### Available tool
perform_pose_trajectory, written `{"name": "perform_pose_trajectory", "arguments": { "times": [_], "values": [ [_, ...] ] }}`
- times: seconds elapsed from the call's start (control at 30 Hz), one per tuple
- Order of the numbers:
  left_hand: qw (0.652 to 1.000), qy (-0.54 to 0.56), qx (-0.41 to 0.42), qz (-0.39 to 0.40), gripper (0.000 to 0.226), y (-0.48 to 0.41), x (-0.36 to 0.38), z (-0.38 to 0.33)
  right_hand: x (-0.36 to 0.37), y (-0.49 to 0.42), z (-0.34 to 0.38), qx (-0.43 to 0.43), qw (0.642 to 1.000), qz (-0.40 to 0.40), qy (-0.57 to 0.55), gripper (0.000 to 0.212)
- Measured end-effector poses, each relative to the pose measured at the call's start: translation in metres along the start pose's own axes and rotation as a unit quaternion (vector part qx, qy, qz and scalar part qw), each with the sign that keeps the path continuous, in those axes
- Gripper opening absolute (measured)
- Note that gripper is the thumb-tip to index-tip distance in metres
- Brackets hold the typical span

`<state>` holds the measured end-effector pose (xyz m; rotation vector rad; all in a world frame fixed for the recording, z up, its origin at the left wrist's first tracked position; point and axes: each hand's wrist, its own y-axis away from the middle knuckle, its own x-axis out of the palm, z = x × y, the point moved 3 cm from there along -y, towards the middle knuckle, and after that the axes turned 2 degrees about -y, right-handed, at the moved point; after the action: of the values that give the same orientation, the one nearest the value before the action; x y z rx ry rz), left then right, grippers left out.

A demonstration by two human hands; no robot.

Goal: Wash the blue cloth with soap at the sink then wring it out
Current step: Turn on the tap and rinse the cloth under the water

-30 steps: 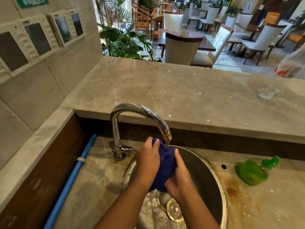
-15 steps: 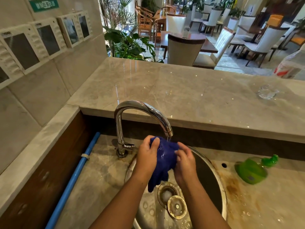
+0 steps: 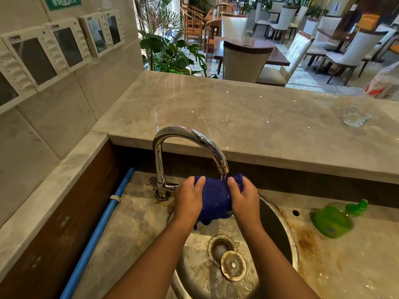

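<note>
A wet blue cloth is stretched between my two hands right under the spout of the chrome faucet, above the round steel sink. My left hand grips the cloth's left end, fingers curled over its top. My right hand grips the right end the same way. The cloth's lower edge hangs down between my wrists. A green soap bottle lies on its side on the wet counter to the right of the sink.
The drain is open, with its round stopper lying beside it. A blue pipe runs along the left wall. On the raised marble ledge behind stand a glass and a plastic bag.
My hands have moved apart and spread the bunched cloth sideways under the spout. The cloth now lies horizontal between them instead of hanging down in a clump.
</note>
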<state>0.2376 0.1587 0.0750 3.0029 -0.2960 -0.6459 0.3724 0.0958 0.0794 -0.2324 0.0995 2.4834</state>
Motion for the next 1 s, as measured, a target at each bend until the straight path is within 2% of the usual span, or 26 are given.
{"name": "perform_pose_trajectory", "arguments": {
  "times": [0.07, 0.2, 0.27, 0.33, 0.4, 0.53, 0.67, 0.73, 0.87, 1.0],
  "values": [
    [1.000, 0.019, -0.010, 0.005, 0.029, -0.001, -0.001, -0.004, 0.000, 0.000, 0.008, -0.045, 0.999, -0.004, 0.004, 0.014],
    [0.976, 0.176, -0.110, 0.062, 0.020, -0.004, 0.000, -0.008, -0.001, -0.005, 0.003, -0.003, 1.000, -0.007, -0.031, 0.016],
    [0.935, 0.281, -0.197, 0.095, 0.022, 0.002, 0.002, -0.006, 0.002, -0.007, -0.001, 0.034, 0.999, 0.005, -0.040, 0.019],
    [0.874, 0.375, -0.278, 0.134, 0.029, 0.009, 0.006, -0.004, 0.005, -0.008, -0.002, 0.050, 0.998, 0.022, -0.044, 0.022],
    [0.841, 0.403, -0.321, 0.166, 0.028, 0.014, 0.005, -0.005, 0.005, -0.010, 0.002, 0.038, 0.998, 0.048, -0.033, 0.021],
    [0.852, 0.410, -0.290, 0.150, 0.027, 0.008, 0.004, 0.003, -0.002, -0.016, 0.005, 0.036, 0.995, 0.087, -0.027, 0.018],
    [0.879, 0.399, -0.216, 0.144, 0.029, 0.002, -0.001, 0.006, -0.004, -0.015, 0.003, 0.079, 0.986, 0.112, -0.099, 0.019],
    [0.879, 0.403, -0.192, 0.167, 0.037, -0.002, -0.007, 0.008, -0.005, -0.017, 0.008, 0.080, 0.983, 0.127, -0.106, 0.017],
    [0.876, 0.372, -0.201, 0.232, 0.061, -0.008, -0.019, 0.011, -0.007, -0.021, 0.014, 0.087, 0.972, 0.195, -0.098, 0.015],
    [0.892, 0.197, -0.182, 0.363, 0.044, -0.011, -0.028, -0.001, -0.007, -0.022, 0.020, 0.116, 0.938, 0.321, -0.063, 0.018]
  ]
}}
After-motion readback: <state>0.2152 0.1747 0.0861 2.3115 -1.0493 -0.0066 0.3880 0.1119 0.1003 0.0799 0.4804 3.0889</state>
